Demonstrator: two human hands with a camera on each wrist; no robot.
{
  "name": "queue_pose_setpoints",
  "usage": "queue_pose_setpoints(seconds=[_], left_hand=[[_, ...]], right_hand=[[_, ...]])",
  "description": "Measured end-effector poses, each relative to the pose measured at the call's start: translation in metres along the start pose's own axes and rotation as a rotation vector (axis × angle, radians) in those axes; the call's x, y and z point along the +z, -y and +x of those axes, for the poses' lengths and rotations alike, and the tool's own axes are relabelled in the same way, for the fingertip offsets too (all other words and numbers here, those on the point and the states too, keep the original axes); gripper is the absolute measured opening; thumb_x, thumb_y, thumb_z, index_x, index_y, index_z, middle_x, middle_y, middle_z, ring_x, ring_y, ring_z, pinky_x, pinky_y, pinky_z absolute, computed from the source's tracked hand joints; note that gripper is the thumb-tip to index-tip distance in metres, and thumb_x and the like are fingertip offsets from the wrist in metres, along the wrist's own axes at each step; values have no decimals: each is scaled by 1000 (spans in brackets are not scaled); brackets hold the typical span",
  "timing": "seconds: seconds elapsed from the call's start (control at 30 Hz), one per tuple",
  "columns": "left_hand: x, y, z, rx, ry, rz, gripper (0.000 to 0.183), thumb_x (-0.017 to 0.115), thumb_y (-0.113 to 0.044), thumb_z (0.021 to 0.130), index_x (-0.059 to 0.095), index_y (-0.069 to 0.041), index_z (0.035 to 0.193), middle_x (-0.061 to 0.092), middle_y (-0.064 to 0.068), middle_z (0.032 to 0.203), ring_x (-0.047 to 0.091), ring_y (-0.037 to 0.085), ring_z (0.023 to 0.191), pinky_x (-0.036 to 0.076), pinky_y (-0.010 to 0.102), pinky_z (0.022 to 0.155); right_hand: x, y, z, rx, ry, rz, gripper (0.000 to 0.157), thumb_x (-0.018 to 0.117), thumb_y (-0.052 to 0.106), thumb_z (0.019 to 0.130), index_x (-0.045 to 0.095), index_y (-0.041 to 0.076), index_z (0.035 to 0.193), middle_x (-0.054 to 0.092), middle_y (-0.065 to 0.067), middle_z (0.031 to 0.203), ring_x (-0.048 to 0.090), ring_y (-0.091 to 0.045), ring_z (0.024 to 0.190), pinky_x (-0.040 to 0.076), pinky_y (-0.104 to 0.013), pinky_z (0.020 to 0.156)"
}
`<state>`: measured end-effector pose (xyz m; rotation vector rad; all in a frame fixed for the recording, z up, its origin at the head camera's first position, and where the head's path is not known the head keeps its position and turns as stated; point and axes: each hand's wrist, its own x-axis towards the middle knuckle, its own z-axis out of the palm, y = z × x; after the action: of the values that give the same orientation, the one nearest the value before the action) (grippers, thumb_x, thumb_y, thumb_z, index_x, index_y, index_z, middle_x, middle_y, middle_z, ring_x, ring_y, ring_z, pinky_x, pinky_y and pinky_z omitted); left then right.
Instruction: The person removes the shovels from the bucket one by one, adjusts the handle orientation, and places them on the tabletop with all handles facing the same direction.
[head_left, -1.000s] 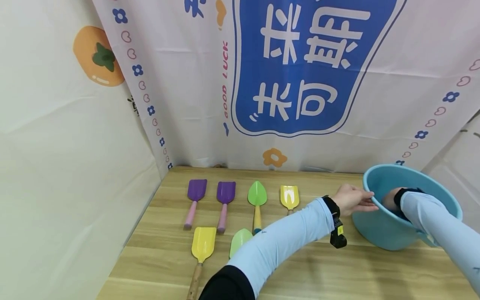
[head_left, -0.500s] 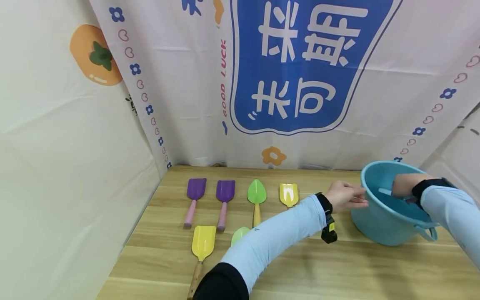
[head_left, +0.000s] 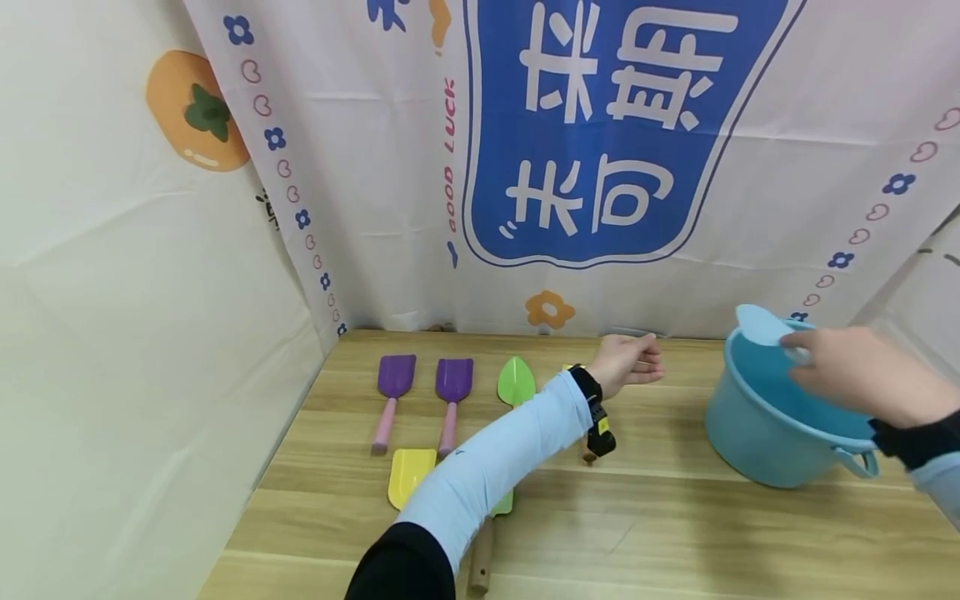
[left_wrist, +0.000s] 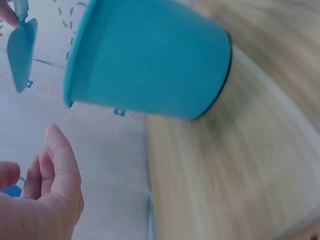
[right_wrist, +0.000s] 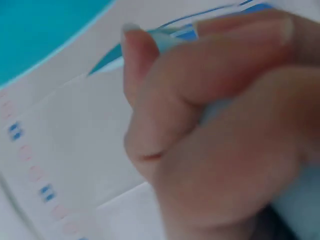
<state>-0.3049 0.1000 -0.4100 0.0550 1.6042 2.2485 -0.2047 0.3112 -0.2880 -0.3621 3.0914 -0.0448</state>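
Note:
My right hand grips a light blue garden trowel by its handle, holding it over the blue bucket. In the left wrist view the trowel's pointed blade hangs outside the bucket's rim. Fingers curled around the handle fill the right wrist view and cover most of it. My left hand hovers above the table, left of the bucket, with loosely bent fingers and nothing in them. Beneath that wrist, a yellow shovel at the back is mostly hidden.
Two purple shovels with pink handles lie at the back left, beside a green trowel. Closer in are a yellow shovel and a light green one, both partly behind my left arm. Printed cloth hangs behind the table.
My right hand has come up out of the bucket, bringing the light blue trowel with it. The left hand has left the bucket's rim and moved left.

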Motion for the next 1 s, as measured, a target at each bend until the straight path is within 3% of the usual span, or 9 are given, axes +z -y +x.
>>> queue_pose_setpoints(seconds=[0.13,0.17,0.33,0.47,0.6,0.7,0.8,1.0], left_hand=[[-11,-9,-8,-4,-11,67,39,57,-30,92,65,7,88,65,21,85,64,22,65,56,34,68],[-14,-11,-11,-10,-13,89,41,58,-33,92,65,7,87,66,21,84,65,22,65,56,34,67],[-32,-12,-23,-40,44,161,42,61,-33,90,65,9,91,66,17,77,65,21,62,56,34,67],[-48,-12,-30,-17,76,200,32,60,-20,91,65,10,98,67,19,80,66,22,68,56,33,68],[-61,-13,-33,-7,40,274,23,59,-11,91,64,8,101,66,17,79,66,21,69,56,31,67],[-71,-14,-35,-25,2,318,19,59,-7,90,65,9,98,64,14,75,63,17,65,56,29,66],[-83,-18,-40,-32,-4,387,16,59,-5,90,64,9,96,62,13,74,62,17,63,55,29,67],[-105,-21,-56,-3,37,575,14,59,-5,89,65,7,87,63,12,78,61,18,63,55,37,71]], right_hand=[[17,36,-4,-92,-15,66,43,55,8,85,50,-13,122,49,-3,67,41,-15,53,36,-29,49],[23,44,-4,-114,-34,71,41,55,7,84,52,-12,121,49,-2,66,42,-14,55,37,-28,49],[47,76,-6,-186,-84,87,39,59,4,80,57,-6,118,55,-5,73,44,-14,56,38,-28,45],[60,95,-4,-212,-57,119,41,56,3,81,55,-6,121,49,-4,71,38,-12,46,34,-25,41],[70,109,-2,-230,-69,138,42,54,3,81,55,-4,122,57,-11,83,38,-13,49,32,-25,41],[78,119,0,-242,-81,166,42,54,4,82,54,-5,123,56,-11,82,38,-12,48,32,-24,40],[85,126,1,-261,-56,257,43,56,10,86,50,-7,125,52,-5,75,40,-10,48,34,-23,41],[106,137,1,-257,89,601,58,57,35,91,45,-10,127,59,-1,75,53,-10,53,45,-25,46]])
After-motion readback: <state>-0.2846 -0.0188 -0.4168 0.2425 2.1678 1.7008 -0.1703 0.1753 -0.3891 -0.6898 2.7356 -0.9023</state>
